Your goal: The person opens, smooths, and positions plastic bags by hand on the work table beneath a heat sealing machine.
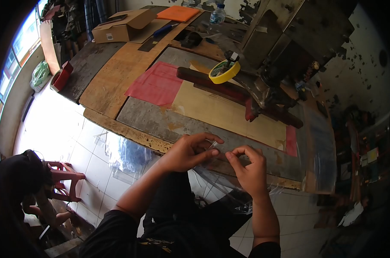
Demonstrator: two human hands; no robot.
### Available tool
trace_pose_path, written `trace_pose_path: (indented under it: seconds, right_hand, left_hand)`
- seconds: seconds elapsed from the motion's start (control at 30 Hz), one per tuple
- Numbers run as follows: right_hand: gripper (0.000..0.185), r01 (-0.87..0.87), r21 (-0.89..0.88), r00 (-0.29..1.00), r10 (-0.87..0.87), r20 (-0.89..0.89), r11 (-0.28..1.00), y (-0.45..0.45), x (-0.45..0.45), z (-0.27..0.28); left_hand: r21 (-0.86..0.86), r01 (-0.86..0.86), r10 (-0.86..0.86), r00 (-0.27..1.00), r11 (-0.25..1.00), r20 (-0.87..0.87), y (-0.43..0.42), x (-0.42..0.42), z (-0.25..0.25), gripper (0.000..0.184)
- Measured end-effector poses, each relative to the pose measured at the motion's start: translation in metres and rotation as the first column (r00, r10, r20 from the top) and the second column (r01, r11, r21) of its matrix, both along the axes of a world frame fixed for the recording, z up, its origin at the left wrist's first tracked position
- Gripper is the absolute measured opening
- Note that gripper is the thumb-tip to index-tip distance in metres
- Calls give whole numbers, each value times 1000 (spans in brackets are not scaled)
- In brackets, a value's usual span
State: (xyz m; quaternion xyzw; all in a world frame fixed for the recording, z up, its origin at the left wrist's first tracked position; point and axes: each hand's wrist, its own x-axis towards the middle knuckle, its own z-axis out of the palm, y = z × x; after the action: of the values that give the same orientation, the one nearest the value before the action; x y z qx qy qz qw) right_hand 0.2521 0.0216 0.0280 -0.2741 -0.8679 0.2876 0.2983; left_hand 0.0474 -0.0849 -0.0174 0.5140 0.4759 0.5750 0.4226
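Near the front edge of the worktable (152, 122), my left hand (189, 151) has its thumb and fingers curled around a small piece of clear plastic (214, 145). Close to its right, my right hand (249, 167) holds thumb and index finger pinched together; whatever is between them is too small to make out. The two hands are a short gap apart. Thin clear plastic (212, 180) lies below them, over my lap. Behind the hands a beige sheet (220, 109) and a red sheet (156, 84) lie on the grey plate.
A dark red bar (212, 83) of a machine crosses the sheets, with a yellow tape roll (224, 73) on it. A cardboard box (124, 26), an orange envelope (178, 13) and a bottle (218, 15) stand behind. Another person (25, 174) sits lower left by a red stool (65, 176).
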Motion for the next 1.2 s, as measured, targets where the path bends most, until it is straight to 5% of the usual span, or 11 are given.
trace_pose_path:
  seconds: [0.53, 0.73, 0.8, 0.9, 1.03, 1.2]
  right_hand:
    - [19, -16, -6, 998, 16, 55, 1000, 7, 13, 6]
    - [26, 9, -155, 944, 43, 328, 988, 26, 61, 36]
    - [28, -2, -139, 921, 56, 387, 990, 36, 82, 46]
    - [24, -156, -100, 886, 184, 425, 983, 47, 115, 51]
    - [16, 21, -318, 953, 77, 292, 948, 44, 147, 58]
    - [15, 88, -288, 988, -45, 150, 954, 35, 156, 54]
  left_hand:
    - [13, -57, 57, 998, 998, -42, -1, 4, 9, 32]
    - [0, -54, 53, 987, 999, 153, 3, 4, -8, 28]
    - [24, -175, 163, 955, 984, 248, 4, 7, -9, 26]
    - [-1, -200, 189, 926, 980, 328, 2, 5, -6, 26]
    - [4, -224, 208, 912, 975, 352, 0, 4, -6, 27]
    - [84, -255, 217, 923, 963, 318, 2, 5, -12, 28]
